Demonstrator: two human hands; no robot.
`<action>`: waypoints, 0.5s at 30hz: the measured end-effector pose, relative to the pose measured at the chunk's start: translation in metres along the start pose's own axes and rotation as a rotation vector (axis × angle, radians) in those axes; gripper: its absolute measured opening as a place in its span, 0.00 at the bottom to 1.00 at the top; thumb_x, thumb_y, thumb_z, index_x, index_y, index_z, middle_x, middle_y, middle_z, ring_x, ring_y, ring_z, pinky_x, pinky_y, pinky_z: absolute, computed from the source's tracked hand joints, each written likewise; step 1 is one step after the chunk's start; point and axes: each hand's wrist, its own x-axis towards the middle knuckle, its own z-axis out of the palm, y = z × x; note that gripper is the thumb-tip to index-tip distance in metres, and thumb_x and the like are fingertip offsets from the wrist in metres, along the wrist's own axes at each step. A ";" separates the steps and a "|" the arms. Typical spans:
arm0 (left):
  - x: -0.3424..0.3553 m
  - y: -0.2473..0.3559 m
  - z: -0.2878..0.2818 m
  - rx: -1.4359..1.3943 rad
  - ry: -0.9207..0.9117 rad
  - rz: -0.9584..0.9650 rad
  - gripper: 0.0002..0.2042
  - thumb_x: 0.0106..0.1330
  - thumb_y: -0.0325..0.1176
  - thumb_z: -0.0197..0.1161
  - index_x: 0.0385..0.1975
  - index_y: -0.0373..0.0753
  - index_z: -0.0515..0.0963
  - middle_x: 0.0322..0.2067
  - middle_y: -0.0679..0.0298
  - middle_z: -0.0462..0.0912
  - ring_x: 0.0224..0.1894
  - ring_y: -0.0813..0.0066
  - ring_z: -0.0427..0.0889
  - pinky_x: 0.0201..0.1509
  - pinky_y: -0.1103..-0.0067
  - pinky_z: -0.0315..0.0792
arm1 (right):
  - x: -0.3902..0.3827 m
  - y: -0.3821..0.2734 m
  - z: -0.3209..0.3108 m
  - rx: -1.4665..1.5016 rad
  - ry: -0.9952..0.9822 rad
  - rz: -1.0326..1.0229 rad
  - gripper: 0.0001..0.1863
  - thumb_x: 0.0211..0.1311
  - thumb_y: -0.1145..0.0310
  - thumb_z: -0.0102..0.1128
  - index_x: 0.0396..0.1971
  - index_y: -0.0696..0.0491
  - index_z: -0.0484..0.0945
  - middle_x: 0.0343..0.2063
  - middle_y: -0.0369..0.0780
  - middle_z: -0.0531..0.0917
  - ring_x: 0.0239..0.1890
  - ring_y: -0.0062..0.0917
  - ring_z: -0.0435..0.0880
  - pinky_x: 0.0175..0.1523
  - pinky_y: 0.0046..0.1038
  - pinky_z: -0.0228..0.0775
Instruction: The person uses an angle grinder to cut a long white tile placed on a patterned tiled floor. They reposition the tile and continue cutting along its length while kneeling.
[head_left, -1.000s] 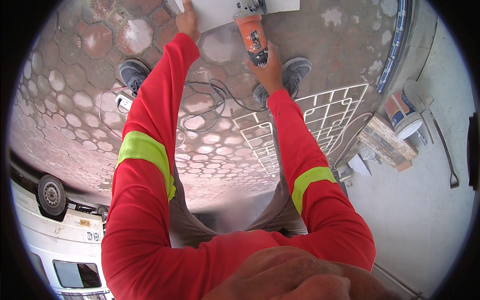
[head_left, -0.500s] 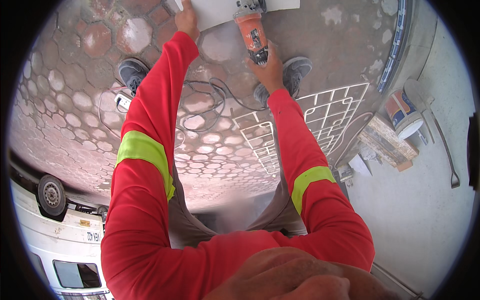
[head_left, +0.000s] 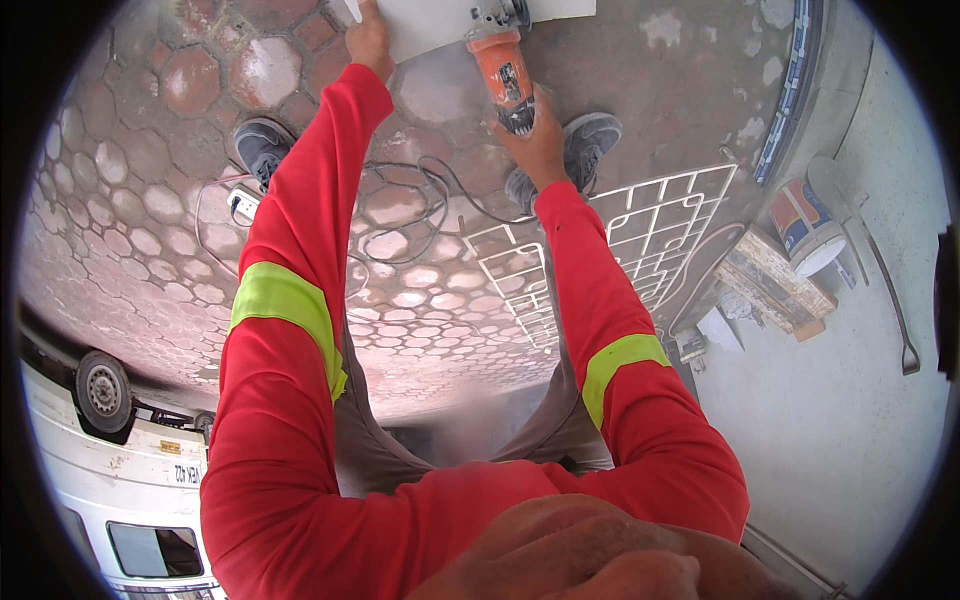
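In my right hand (head_left: 538,142) is an orange and grey angle grinder (head_left: 502,72), gripped round the dark rear end of its body. The grinder's metal head lies over a flat white panel (head_left: 425,28), which is cut off by the top of the view. My left hand (head_left: 370,45) is closed on the panel's left edge; some of its fingers are hidden. Both arms reach forward in red sleeves with yellow-green bands. Whether the grinder's disc touches the panel cannot be made out.
Dark cable (head_left: 440,200) loops over the paving between my shoes, near a white power strip (head_left: 243,205). A white metal grille (head_left: 650,225) lies by my right leg. Rightward are a bucket (head_left: 808,235), wooden boards (head_left: 770,280) and a shovel (head_left: 890,290). A white van (head_left: 120,470) stands lower left.
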 end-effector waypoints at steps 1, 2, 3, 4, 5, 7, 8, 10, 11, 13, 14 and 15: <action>0.001 -0.003 0.000 -0.016 -0.026 0.001 0.57 0.58 0.80 0.49 0.68 0.24 0.63 0.60 0.49 0.72 0.58 0.59 0.72 0.62 0.66 0.67 | 0.000 0.001 -0.001 -0.014 0.002 -0.003 0.44 0.44 0.60 0.79 0.62 0.56 0.67 0.49 0.49 0.82 0.50 0.46 0.84 0.52 0.41 0.76; 0.003 -0.006 -0.002 -0.033 -0.051 0.003 0.57 0.58 0.80 0.49 0.67 0.24 0.64 0.60 0.49 0.73 0.57 0.59 0.72 0.61 0.66 0.67 | -0.001 0.002 -0.001 -0.005 -0.001 -0.011 0.44 0.44 0.60 0.79 0.62 0.56 0.67 0.49 0.49 0.82 0.50 0.46 0.83 0.52 0.41 0.76; 0.006 -0.011 -0.005 -0.049 -0.076 0.005 0.57 0.58 0.80 0.49 0.67 0.24 0.64 0.59 0.49 0.73 0.57 0.60 0.72 0.61 0.67 0.67 | -0.001 0.004 -0.002 0.000 -0.005 -0.009 0.44 0.44 0.60 0.79 0.62 0.56 0.67 0.49 0.49 0.82 0.50 0.46 0.83 0.52 0.41 0.76; 0.009 -0.016 -0.008 -0.024 -0.109 -0.013 0.57 0.58 0.80 0.49 0.67 0.24 0.64 0.59 0.49 0.73 0.56 0.60 0.72 0.61 0.67 0.67 | -0.001 0.005 -0.002 0.007 -0.004 -0.023 0.45 0.44 0.60 0.79 0.62 0.56 0.67 0.49 0.50 0.82 0.50 0.46 0.83 0.53 0.41 0.76; 0.013 -0.021 -0.012 0.001 -0.141 -0.031 0.57 0.58 0.80 0.49 0.67 0.24 0.64 0.59 0.50 0.73 0.56 0.61 0.72 0.61 0.68 0.67 | -0.001 0.007 -0.002 0.006 -0.010 0.000 0.45 0.44 0.60 0.79 0.63 0.57 0.67 0.50 0.50 0.82 0.50 0.46 0.83 0.53 0.41 0.76; 0.020 -0.030 -0.019 0.217 -0.171 0.121 0.57 0.58 0.80 0.49 0.67 0.24 0.64 0.59 0.49 0.73 0.56 0.61 0.72 0.61 0.69 0.67 | -0.002 0.009 -0.001 0.009 -0.010 0.021 0.45 0.44 0.60 0.79 0.63 0.57 0.67 0.50 0.51 0.82 0.51 0.46 0.83 0.53 0.40 0.76; 0.023 -0.033 -0.020 0.407 -0.166 0.292 0.57 0.58 0.81 0.49 0.67 0.24 0.65 0.58 0.49 0.73 0.56 0.61 0.72 0.61 0.69 0.67 | -0.003 0.010 -0.001 0.012 -0.009 0.017 0.45 0.45 0.60 0.79 0.63 0.57 0.67 0.50 0.51 0.82 0.51 0.46 0.83 0.53 0.40 0.76; 0.024 -0.034 -0.017 0.409 -0.112 0.296 0.58 0.58 0.81 0.48 0.67 0.24 0.64 0.59 0.47 0.73 0.56 0.59 0.72 0.61 0.69 0.67 | -0.004 0.010 -0.002 0.017 -0.014 0.039 0.45 0.45 0.60 0.79 0.64 0.57 0.67 0.50 0.51 0.82 0.51 0.46 0.83 0.54 0.40 0.76; 0.023 -0.031 -0.011 0.220 -0.065 0.128 0.58 0.58 0.81 0.48 0.67 0.24 0.64 0.60 0.47 0.72 0.57 0.58 0.72 0.62 0.68 0.67 | -0.004 0.010 -0.002 0.027 -0.014 0.025 0.45 0.45 0.60 0.79 0.63 0.57 0.67 0.50 0.51 0.82 0.51 0.46 0.83 0.54 0.40 0.76; 0.016 -0.020 -0.006 0.061 -0.022 -0.037 0.59 0.58 0.82 0.47 0.68 0.24 0.63 0.62 0.46 0.70 0.58 0.55 0.72 0.63 0.67 0.66 | -0.003 0.008 -0.004 0.044 -0.027 0.045 0.45 0.45 0.60 0.79 0.63 0.57 0.67 0.50 0.51 0.82 0.51 0.46 0.83 0.53 0.40 0.76; 0.012 -0.014 -0.005 0.090 -0.027 -0.036 0.59 0.58 0.82 0.46 0.68 0.24 0.62 0.63 0.45 0.69 0.59 0.55 0.71 0.63 0.67 0.65 | -0.003 0.007 -0.006 0.044 -0.024 0.028 0.44 0.45 0.60 0.79 0.63 0.57 0.67 0.50 0.50 0.82 0.51 0.46 0.83 0.53 0.40 0.76; 0.007 -0.007 -0.004 0.119 -0.033 -0.034 0.59 0.57 0.82 0.46 0.69 0.25 0.62 0.64 0.45 0.69 0.60 0.54 0.71 0.64 0.66 0.65 | -0.002 0.006 -0.008 0.047 -0.024 0.027 0.44 0.45 0.60 0.79 0.63 0.57 0.67 0.50 0.50 0.82 0.51 0.46 0.83 0.53 0.40 0.76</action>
